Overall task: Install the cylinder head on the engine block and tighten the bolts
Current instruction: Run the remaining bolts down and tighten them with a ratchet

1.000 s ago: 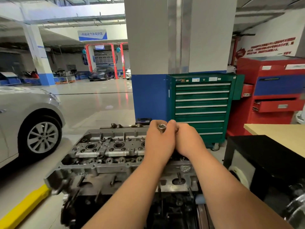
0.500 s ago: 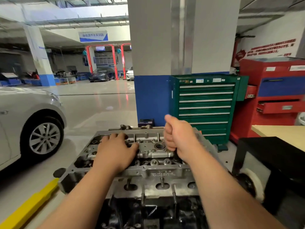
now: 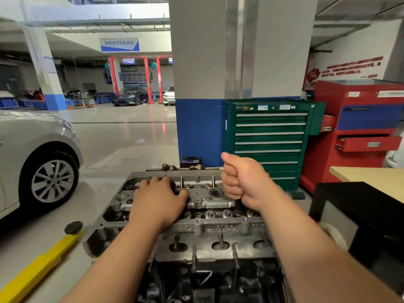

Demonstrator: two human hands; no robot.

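Observation:
The grey cylinder head point(image 3: 218, 229) lies on top of the dark engine block point(image 3: 196, 281) in front of me, with its spark plug wells and valve gear facing up. My left hand point(image 3: 158, 199) rests flat on the left middle of the head, fingers spread over a well. My right hand point(image 3: 242, 179) is a fist with the thumb up, gripping the dark upright handle of a tool point(image 3: 239, 206) that stands on the right part of the head. The tool's lower end is hidden among the valve gear.
A green tool cabinet point(image 3: 269, 138) and a red tool cabinet point(image 3: 360, 132) stand behind the engine at the right. A black stand with a wooden table top point(image 3: 371, 182) is close on the right. A silver car point(image 3: 32, 154) stands left, a yellow bar point(image 3: 39, 265) lies on the floor.
A second ago both hands were together over a socket above the head. My left hand then moved left and down onto the head; my right hand keeps gripping the tool upright.

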